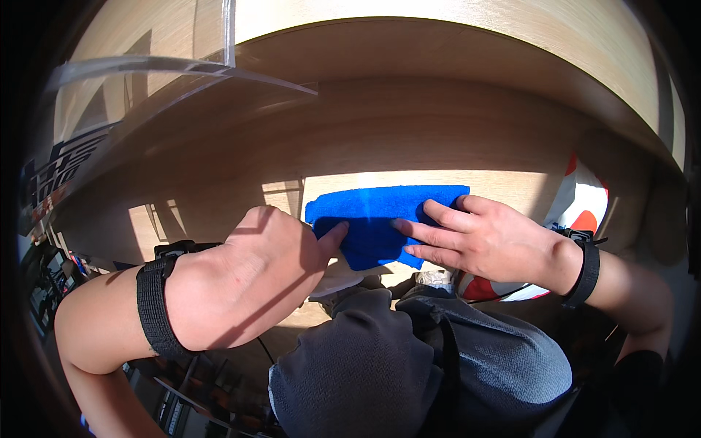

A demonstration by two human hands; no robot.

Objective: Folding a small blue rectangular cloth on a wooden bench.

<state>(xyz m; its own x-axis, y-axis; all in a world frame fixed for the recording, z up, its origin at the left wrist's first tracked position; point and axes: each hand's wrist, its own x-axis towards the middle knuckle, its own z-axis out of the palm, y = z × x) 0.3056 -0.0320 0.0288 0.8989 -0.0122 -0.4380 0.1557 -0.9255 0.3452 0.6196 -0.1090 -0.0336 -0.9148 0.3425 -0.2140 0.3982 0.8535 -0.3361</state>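
A blue terry cloth (378,211), folded over itself, lies on the light wooden surface in front of me, partly in sunlight. My right hand (482,238) rests on its right side with the fingers spread and their tips pressing the fabric. From the other side, my left hand (274,263) reaches to the cloth's left part. One digit of it touches the fabric, while its other fingers are turned under and hidden, so whether they pinch the cloth does not show. Black straps with buckles circle both wrists.
At the upper left juts a clear acrylic panel (181,65) with a sign bearing writing (65,164) below it. A raised wooden ledge (438,11) curves along the back. A white and red-orange bag or package (583,191) stands by my right wrist. My clothed lap (361,361) is below.
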